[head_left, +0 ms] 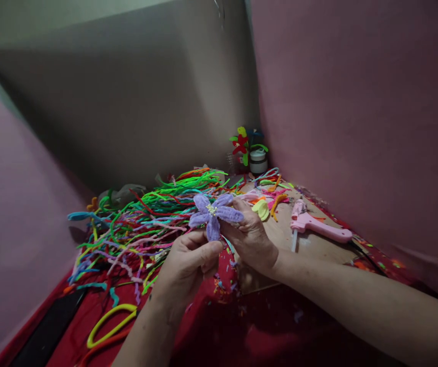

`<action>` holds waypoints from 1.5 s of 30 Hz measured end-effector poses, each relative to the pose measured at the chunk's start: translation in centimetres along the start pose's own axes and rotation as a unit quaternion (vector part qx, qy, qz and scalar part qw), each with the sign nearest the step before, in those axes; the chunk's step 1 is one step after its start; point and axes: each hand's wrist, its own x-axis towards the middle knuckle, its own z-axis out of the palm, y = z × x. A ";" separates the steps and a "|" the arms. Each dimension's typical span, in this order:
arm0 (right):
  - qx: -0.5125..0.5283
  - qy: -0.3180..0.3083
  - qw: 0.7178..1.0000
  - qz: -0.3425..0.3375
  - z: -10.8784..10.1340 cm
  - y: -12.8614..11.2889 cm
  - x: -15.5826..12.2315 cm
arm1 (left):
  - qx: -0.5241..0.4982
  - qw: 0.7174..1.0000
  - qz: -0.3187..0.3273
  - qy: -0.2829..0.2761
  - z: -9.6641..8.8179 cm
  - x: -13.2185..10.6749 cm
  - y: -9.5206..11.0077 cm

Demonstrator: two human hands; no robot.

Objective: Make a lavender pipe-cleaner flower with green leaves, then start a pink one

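Observation:
Between my two hands is a purple pipe-cleaner flower (214, 224) with several petals and a pale yellow centre, its face turned up toward me. My left hand (194, 255) pinches the lower petal between thumb and fingers. On the other side, my right hand (253, 237) is closed around the flower from behind, by its right petal. The back of the flower and some fingertips are hidden. A large heap of coloured pipe cleaners (138, 224) lies just beyond and left of my left hand.
A pink glue gun (318, 227) rests on a brown board (318, 250) at right, its cord trailing off. Yellow-handled scissors (112, 326) and a black flat object (47, 326) lie front left. Finished flowers (241, 142) and a lidded jar (258, 160) stand at the back.

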 end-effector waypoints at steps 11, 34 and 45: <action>0.276 0.027 0.939 0.201 0.5 -0.5 0.8 | 0.141 0.968 0.158 0.131 -0.3 0.1 -0.3; 0.343 -0.028 0.918 0.195 1.6 -0.2 0.0 | 0.487 0.795 0.292 0.215 -0.5 1.7 -3.1; 0.309 -0.073 0.907 0.275 1.2 0.3 -0.2 | 0.056 0.987 0.099 0.110 1.1 0.9 -1.6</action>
